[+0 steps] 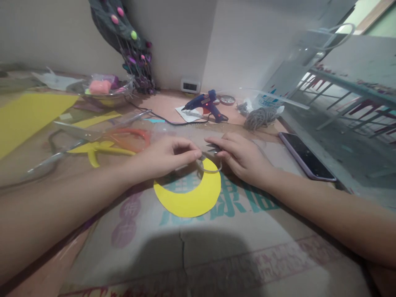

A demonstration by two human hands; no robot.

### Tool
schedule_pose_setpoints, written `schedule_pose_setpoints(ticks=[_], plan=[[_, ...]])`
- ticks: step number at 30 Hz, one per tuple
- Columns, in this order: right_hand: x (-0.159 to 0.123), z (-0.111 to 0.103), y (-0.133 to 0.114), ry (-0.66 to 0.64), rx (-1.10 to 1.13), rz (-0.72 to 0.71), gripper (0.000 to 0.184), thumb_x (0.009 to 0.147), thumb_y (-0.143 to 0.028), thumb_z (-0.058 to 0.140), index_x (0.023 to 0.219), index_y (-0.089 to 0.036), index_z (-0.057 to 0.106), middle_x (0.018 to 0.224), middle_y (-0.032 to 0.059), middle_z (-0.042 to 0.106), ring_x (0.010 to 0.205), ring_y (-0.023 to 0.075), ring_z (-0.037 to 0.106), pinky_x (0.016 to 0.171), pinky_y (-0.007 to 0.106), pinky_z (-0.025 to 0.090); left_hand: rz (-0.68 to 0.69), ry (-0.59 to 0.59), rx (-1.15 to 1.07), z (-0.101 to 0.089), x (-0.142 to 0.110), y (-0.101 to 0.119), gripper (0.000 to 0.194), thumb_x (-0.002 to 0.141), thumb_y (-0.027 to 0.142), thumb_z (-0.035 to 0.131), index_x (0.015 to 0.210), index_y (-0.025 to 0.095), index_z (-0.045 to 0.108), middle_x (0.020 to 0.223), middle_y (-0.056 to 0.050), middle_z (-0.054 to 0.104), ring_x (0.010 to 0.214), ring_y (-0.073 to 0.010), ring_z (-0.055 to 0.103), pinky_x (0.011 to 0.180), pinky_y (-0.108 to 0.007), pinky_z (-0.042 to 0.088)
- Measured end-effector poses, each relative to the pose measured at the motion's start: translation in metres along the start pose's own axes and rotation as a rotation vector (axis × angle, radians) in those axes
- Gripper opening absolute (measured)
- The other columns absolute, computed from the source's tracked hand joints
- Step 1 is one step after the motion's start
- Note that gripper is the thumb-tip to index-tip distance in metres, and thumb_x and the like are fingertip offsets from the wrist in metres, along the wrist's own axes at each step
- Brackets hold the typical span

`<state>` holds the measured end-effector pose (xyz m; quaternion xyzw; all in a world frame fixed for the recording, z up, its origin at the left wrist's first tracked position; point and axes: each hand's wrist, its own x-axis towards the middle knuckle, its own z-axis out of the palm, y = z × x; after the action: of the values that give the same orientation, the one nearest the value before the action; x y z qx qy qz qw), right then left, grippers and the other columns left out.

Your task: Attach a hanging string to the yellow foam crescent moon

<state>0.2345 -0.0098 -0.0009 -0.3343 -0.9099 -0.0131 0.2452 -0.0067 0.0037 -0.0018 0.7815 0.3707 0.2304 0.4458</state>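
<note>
While the left hand pinches grey cord over the yellow crescent, the right hand clasps small blades.

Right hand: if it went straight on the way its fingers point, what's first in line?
The right hand would likely meet the left hand, just across a small gap; the gray loop looks below that line. Depth is unclear.

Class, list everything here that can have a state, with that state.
Yellow paper crescent, cut out, mostly flat
Blue glue gun, red light lit
Black phone in purple case, face up, screen dark
Grey yarn, loosely bundled
Small metal snips in right hand, blades apart
Orange-handled metal scissors, blurred; cannot tell if open
</note>
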Motion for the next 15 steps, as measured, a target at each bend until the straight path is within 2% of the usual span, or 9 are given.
schedule_pose_setpoints(ticks=[6,15], plan=[[0.0001,0.0005,0.0003,-0.066,0.072,-0.013,0.037,0.102,-0.033,0.037,0.123,-0.015,0.061,0.096,0.0097,0.066,0.086,0.0203,0.059,0.075,0.032,0.044,0.179,0.069,0.146,0.0005,0.0007,0.0033,0.024,0.092,0.034,0.054,0.084,0.017,0.069,0.078,0.0,0.068,0.072,-0.012,0.059,0.064,-0.021,0.044],[0.0002,0.0009,0.0009,-0.097,0.137,-0.041,0.036,0.101,-0.033,0.041,0.122,-0.014,0.062,0.09,0.0076,0.063,0.085,0.0185,0.058,0.076,0.029,0.043,0.271,0.097,0.227,0.0018,-0.0018,0.0062,0.021,0.093,0.03,0.055,0.085,0.019,0.071,0.085,0.0,0.072,0.081,-0.0128,0.062,0.075,-0.023,0.046]])
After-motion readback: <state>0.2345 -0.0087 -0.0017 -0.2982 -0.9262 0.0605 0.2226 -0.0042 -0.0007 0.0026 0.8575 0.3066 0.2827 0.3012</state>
